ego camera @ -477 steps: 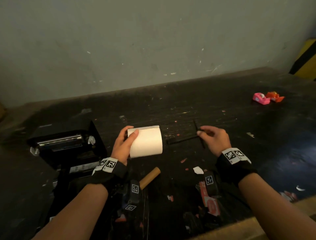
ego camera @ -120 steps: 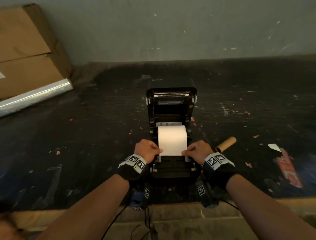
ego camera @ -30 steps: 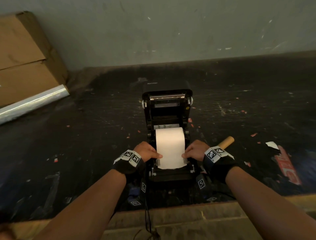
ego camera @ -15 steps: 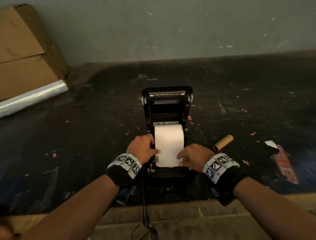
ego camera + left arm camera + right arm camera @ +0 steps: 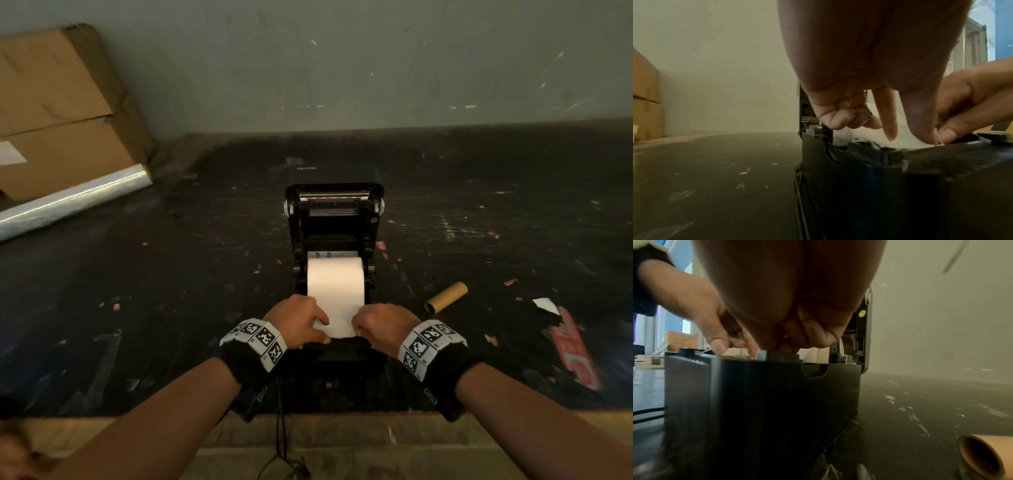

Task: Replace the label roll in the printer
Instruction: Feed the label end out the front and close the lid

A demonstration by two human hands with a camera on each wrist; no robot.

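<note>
Up top, your left hand point(image 5: 300, 320) and right hand point(image 5: 383, 324) are pinching the label roll point(image 5: 335, 287); only your left wrist view is showing fingertips point(image 5: 891, 135) touching paper.

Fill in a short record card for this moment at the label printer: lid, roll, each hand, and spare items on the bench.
printer lid: open, tilted back on the printer
label roll: white, seated in the bay, loose end drawn toward the front
left hand: pinches the left edge of the loose end
right hand: pinches the right edge
empty cardboard core: lying right of the printer
cardboard boxes: far left, against the wall
</note>
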